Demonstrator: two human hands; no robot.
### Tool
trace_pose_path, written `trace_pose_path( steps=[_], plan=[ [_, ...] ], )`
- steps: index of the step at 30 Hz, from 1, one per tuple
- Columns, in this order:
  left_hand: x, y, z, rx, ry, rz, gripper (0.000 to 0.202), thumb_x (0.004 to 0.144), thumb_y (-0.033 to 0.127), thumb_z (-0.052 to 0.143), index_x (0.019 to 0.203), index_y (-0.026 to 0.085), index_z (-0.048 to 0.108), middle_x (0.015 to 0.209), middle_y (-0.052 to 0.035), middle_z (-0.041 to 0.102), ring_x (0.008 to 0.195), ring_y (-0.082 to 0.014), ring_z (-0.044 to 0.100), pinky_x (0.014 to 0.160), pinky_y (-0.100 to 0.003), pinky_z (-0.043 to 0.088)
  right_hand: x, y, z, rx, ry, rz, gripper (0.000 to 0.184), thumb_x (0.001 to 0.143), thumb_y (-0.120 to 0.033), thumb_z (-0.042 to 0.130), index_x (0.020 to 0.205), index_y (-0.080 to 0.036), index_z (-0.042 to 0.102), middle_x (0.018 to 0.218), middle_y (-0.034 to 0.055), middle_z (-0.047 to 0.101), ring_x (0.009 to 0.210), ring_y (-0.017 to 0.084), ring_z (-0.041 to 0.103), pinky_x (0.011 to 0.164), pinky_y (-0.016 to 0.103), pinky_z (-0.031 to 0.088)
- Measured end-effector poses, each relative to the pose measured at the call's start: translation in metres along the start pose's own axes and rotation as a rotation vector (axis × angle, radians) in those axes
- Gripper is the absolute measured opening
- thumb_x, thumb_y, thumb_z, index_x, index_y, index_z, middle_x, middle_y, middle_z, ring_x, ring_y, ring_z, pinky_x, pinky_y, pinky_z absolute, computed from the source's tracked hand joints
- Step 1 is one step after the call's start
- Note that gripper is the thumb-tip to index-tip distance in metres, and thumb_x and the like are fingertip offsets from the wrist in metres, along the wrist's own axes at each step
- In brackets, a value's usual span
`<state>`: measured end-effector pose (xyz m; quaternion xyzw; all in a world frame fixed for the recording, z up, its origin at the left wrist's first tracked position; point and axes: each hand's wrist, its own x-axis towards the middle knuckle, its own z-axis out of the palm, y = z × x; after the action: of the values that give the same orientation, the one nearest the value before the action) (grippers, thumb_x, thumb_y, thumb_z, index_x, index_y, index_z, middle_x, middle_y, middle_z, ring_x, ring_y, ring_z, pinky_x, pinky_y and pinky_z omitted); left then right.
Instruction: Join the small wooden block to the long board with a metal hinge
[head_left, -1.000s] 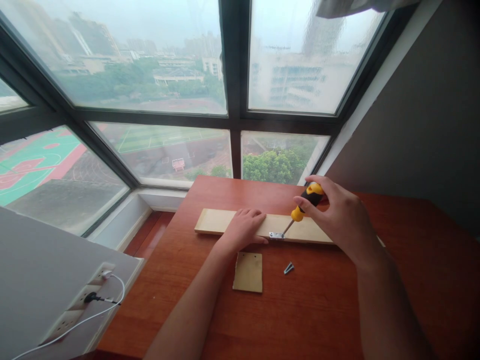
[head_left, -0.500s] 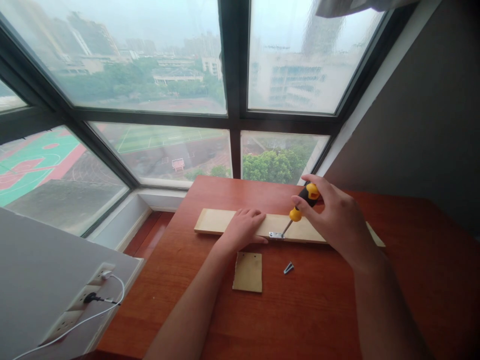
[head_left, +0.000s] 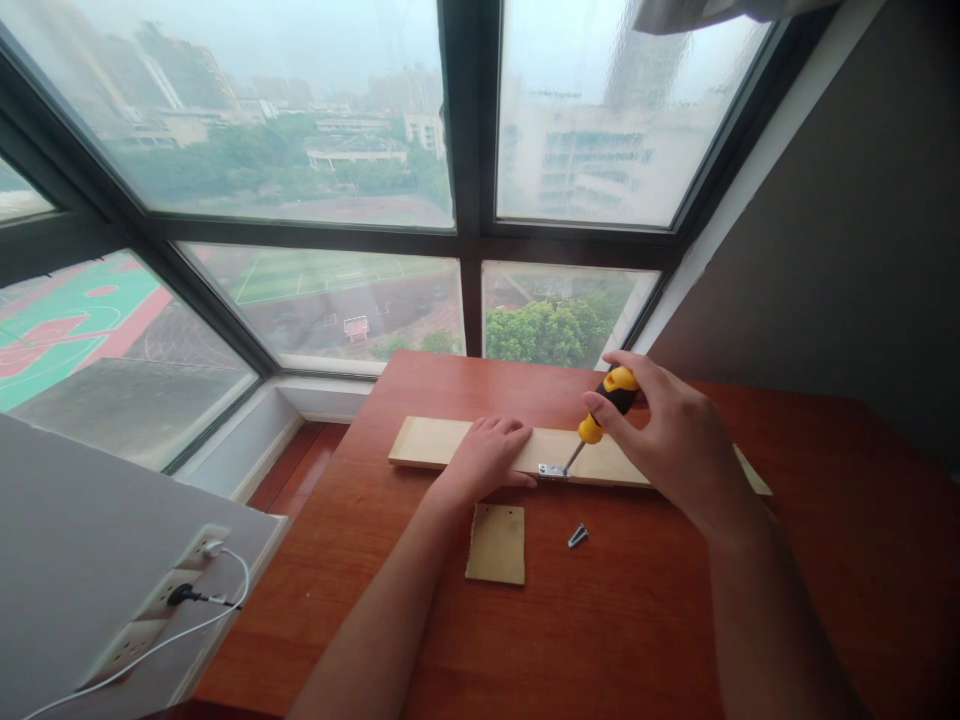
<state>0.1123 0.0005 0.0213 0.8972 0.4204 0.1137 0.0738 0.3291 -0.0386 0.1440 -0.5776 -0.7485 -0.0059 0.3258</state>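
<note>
A long pale wooden board [head_left: 427, 441] lies across the table. My left hand [head_left: 489, 455] grips it left of the middle, fingers over the top and thumb along the near edge. In my right hand [head_left: 667, 430] is a screwdriver [head_left: 591, 428] with a yellow and black handle, fingers wrapped round it. The shaft slants down to the left, its tip at the right part of a small metal hinge [head_left: 553, 471] on the board's near edge. Whether a screw sits under the tip is too small to tell.
Nearer me on the brown table [head_left: 600, 630] lie a small thin board piece [head_left: 496, 544] with two holes and a few loose screws [head_left: 577, 536]. Behind the table stand framed windows [head_left: 469, 300]. A wall socket [head_left: 202, 548] with plugged cables is at lower left.
The screwdriver handle has turned slightly within my right fingers, its yellow patch shifting. My left hand, the board and the loose screws stay where they were.
</note>
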Motion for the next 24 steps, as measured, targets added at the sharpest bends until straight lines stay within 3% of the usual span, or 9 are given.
trace_pose_path(
  steps=[4, 11, 19, 24],
  plan=[
    [0.0003, -0.0003, 0.0006, -0.003, -0.013, -0.005, 0.072, 0.068, 0.056, 0.076, 0.127, 0.023, 0.052, 0.124, -0.0101, 0.059, 0.112, -0.0293, 0.055, 0.095, -0.039, 0.043, -0.0007, 0.0022, -0.0054, 0.166, -0.114, -0.034, 0.049, 0.089, -0.036, 0.053, 0.136, -0.023, 0.047, 0.112, 0.0084, 0.069, 0.096, 0.025, 0.067, 0.081, 0.038, 0.053],
    [0.0, -0.0012, 0.0021, 0.008, -0.001, -0.002, 0.073, 0.067, 0.055, 0.077, 0.128, 0.022, 0.052, 0.124, -0.0098, 0.059, 0.112, -0.0295, 0.055, 0.094, -0.039, 0.042, 0.0, 0.0009, -0.0007, -0.068, 0.003, 0.024, 0.047, 0.086, -0.046, 0.059, 0.127, -0.025, 0.055, 0.101, 0.006, 0.07, 0.084, 0.026, 0.068, 0.075, 0.04, 0.052],
    [0.0, -0.0014, 0.0021, 0.006, -0.008, -0.007, 0.072, 0.068, 0.056, 0.077, 0.127, 0.024, 0.051, 0.124, -0.0094, 0.059, 0.111, -0.0296, 0.056, 0.094, -0.039, 0.042, -0.0006, 0.0041, -0.0067, 0.149, -0.129, -0.017, 0.047, 0.09, -0.036, 0.052, 0.135, -0.025, 0.047, 0.106, 0.0062, 0.07, 0.092, 0.023, 0.067, 0.079, 0.035, 0.053],
    [-0.0003, -0.0016, 0.0025, 0.006, -0.007, -0.007, 0.072, 0.068, 0.056, 0.076, 0.127, 0.024, 0.051, 0.124, -0.0098, 0.059, 0.112, -0.0296, 0.055, 0.095, -0.039, 0.042, -0.0004, 0.0053, -0.001, 0.0, -0.029, 0.006, 0.044, 0.088, -0.043, 0.056, 0.128, -0.026, 0.053, 0.102, 0.0058, 0.07, 0.084, 0.024, 0.068, 0.071, 0.035, 0.051]
  ],
)
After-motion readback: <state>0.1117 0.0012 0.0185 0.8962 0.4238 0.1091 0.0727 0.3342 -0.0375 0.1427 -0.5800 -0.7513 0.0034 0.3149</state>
